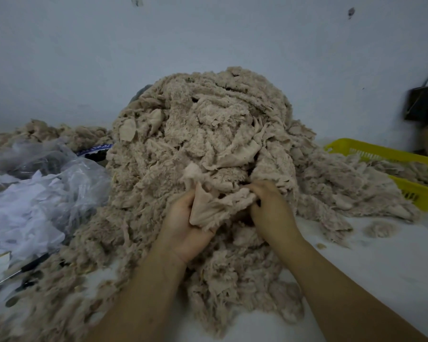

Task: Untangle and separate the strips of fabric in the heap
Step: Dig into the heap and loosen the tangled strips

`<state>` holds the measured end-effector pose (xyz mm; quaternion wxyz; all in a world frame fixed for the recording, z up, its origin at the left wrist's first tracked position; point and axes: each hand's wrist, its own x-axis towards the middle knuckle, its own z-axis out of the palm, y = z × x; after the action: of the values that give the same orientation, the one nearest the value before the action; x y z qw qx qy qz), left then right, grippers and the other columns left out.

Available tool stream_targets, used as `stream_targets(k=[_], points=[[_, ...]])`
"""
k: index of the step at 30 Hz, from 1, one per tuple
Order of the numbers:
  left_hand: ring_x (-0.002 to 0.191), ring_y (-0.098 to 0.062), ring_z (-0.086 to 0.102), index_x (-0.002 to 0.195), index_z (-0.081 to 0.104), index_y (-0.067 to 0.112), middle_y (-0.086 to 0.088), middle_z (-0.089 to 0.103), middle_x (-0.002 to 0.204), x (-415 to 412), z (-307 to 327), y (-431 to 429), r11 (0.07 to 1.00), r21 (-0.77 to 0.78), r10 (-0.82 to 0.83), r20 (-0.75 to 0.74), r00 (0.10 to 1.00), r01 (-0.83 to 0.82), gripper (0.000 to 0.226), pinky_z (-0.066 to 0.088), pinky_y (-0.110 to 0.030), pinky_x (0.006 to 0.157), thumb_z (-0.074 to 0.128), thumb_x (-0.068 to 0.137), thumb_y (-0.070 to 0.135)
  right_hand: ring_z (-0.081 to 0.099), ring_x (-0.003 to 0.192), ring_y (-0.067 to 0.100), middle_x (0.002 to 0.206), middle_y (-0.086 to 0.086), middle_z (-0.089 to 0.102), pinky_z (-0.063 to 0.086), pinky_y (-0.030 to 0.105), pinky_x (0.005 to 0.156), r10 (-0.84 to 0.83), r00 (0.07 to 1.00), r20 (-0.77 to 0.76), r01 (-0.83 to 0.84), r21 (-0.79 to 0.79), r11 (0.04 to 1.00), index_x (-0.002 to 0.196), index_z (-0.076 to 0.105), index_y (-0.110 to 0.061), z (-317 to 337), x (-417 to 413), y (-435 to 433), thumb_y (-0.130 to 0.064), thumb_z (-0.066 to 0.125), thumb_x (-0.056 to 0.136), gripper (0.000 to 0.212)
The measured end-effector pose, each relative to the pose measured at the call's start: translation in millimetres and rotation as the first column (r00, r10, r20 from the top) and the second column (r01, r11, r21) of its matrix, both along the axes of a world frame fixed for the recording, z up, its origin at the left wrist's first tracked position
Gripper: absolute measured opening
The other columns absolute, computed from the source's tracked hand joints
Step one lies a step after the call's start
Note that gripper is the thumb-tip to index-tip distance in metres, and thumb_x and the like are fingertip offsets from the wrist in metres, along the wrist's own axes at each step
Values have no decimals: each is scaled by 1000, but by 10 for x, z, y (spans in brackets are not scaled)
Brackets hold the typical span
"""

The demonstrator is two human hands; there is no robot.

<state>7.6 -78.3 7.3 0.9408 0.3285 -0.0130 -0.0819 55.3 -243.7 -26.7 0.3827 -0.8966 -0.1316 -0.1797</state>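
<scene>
1. The heap (203, 134) fills the frame's centre on the white tabletop (381, 267). Its lower edge is cut off, and individual strips blur together.
2. The left grip (183, 228) curls round a smooth beige strip (208, 208) at centre frame. The right grip (269, 203) pinches its fluffy, frayed other end, fingertips buried.
3. At the right edge, a yellow slotted basket (393, 154) holding more scraps is partly cut off.

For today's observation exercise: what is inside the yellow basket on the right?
Inside the yellow basket lie beige fabric scraps. Its bottom is covered, so anything beneath them cannot be seen.
</scene>
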Motion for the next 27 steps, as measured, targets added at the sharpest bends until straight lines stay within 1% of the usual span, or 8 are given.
stream_targets(k=[2, 5, 7, 12, 17, 20, 24, 27], points=[[65, -23, 69, 73, 72, 5, -11, 68, 73, 64, -13, 28, 992, 98, 91, -82, 993, -83, 41, 62, -35, 62, 44, 100, 19, 47, 105, 14, 127, 0, 44, 45, 28, 84, -65, 997, 48, 63, 41, 997, 130, 60, -9, 31, 7, -4, -2, 48, 94, 39], [95, -26, 64, 112, 68, 1, -17, 68, 114, 124, -87, -38, 866, 478, 229, -125, 965, -144, 29, 54, -34, 95, 43, 104, 13, 43, 87, 13, 111, -3, 39, 32, 25, 63, -92, 978, 186, 91, 17, 996, 119, 65, -5, 52, -26, 40, 5, 49, 91, 34], [84, -12, 67, 133, 55, -5, -10, 69, 123, 75, -161, -82, 802, 572, 234, -37, 971, -172, 34, 55, -15, 75, 40, 104, 3, 45, 86, 19, 107, 2, 44, 33, 31, 60, -69, 961, 269, 79, -26, 997, 109, 67, -5, 59, -49, 71, 6, 49, 88, 30], [72, -2, 72, 93, 74, 26, 13, 76, 78, -3, -99, -138, 556, 816, 89, 130, 988, -158, 9, 53, -15, 60, 67, 93, 31, 59, 88, 25, 90, -6, 62, 49, 53, 78, -12, 992, 129, 0, 93, 996, 84, 57, -32, 66, -58, 173, -49, 57, 84, 18], [101, -9, 70, 107, 72, 30, 11, 76, 103, -39, -70, -176, 606, 765, 92, 203, 975, -217, 15, 56, -25, 84, 61, 97, 31, 44, 88, -2, 102, -22, 47, 36, 27, 77, 75, 992, 103, -76, 7, 997, 97, 59, -24, -21, -19, 176, -15, 59, 92, 11], [107, -11, 68, 101, 75, 32, 10, 75, 108, -94, -46, -196, 644, 736, 15, 262, 965, -210, 17, 55, -27, 91, 66, 89, 40, 46, 100, 8, 115, -4, 49, 40, 28, 90, 53, 995, 88, -49, -50, 998, 110, 60, -12, -69, 53, 108, -8, 63, 90, 21], [79, -5, 73, 77, 80, 22, 8, 77, 80, -154, 16, -188, 747, 643, -10, 262, 965, -167, 25, 54, -18, 69, 64, 93, 32, 53, 98, 27, 115, 17, 56, 43, 35, 81, -36, 998, -43, 32, -73, 997, 100, 57, -7, -66, 159, 0, 0, 48, 94, 13], [49, -9, 53, 55, 69, 19, 3, 56, 54, -156, 59, -82, 867, 472, 44, 250, 967, -161, 47, 44, -24, 51, 50, 96, 6, 52, 98, 31, 118, 15, 49, 47, 44, 82, -74, 992, -106, 77, 27, 997, 109, 53, -3, -81, 160, -10, 0, 42, 95, 18]])
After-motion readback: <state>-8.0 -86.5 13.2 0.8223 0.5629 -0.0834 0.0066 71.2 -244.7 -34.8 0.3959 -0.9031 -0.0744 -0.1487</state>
